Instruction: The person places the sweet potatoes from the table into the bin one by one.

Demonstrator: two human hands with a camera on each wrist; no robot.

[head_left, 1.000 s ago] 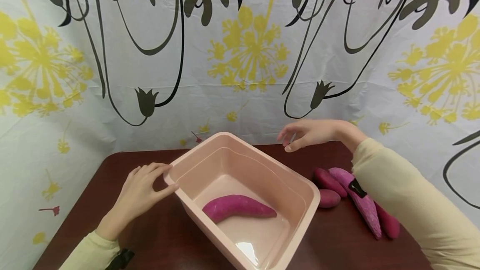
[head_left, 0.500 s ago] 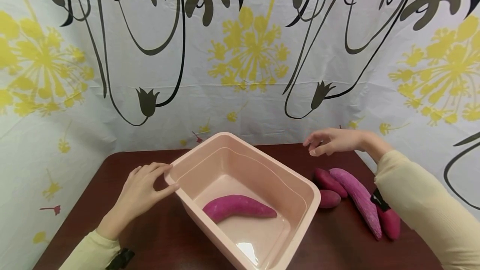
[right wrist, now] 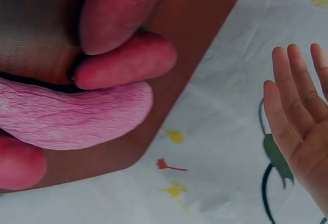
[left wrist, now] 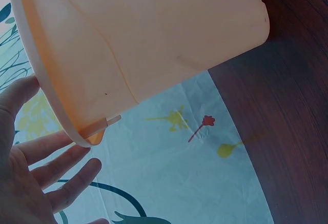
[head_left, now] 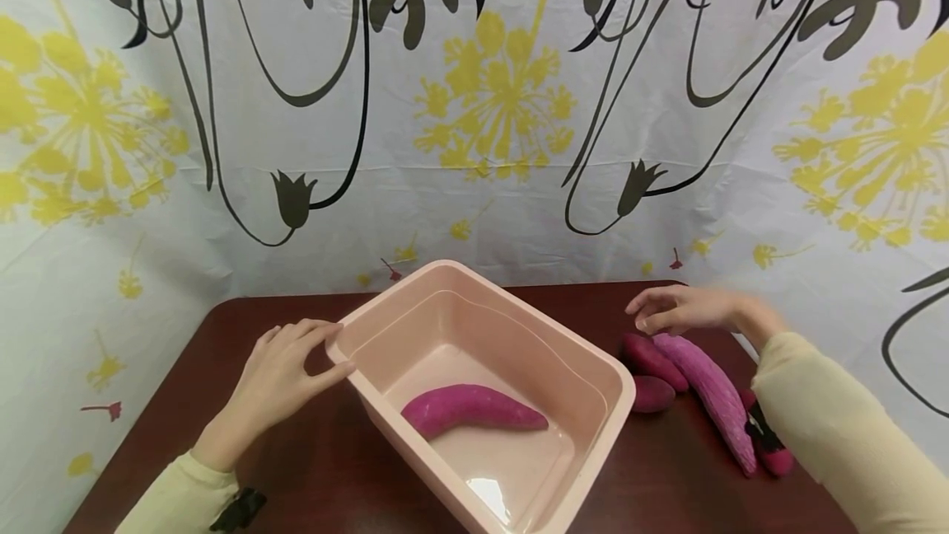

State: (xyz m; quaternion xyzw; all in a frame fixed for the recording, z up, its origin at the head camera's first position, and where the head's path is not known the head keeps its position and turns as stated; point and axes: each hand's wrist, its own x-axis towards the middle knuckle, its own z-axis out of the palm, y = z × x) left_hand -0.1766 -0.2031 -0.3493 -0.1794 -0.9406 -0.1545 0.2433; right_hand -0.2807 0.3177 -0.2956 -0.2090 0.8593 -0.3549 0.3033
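A pale pink plastic tub (head_left: 593,443) stands on the table, with a curved purple sweet potato (head_left: 470,410) lying inside. My left hand (head_left: 278,386) holds the tub's left corner. In the left wrist view its thumb touches the rim (left wrist: 43,88), and its forefinger reaches around under the lip. My right hand (head_left: 693,309) hovers empty, fingers loosely bent, over the far end of the sweet potatoes right of the tub. Among these are a long, wrinkled pink one (right wrist: 77,114) and shorter red ones (right wrist: 128,60). My right wrist strap partly covers one red sweet potato (head_left: 776,461).
The dark red wooden table (head_left: 289,468) ends at the back against a white curtain (head_left: 415,122) printed with yellow and grey flowers. The tub's tall wall stands between my two hands.
My right hand has moved right and down, from above the tub's far side to over the sweet potatoes. The left hand and the tub have stayed put.
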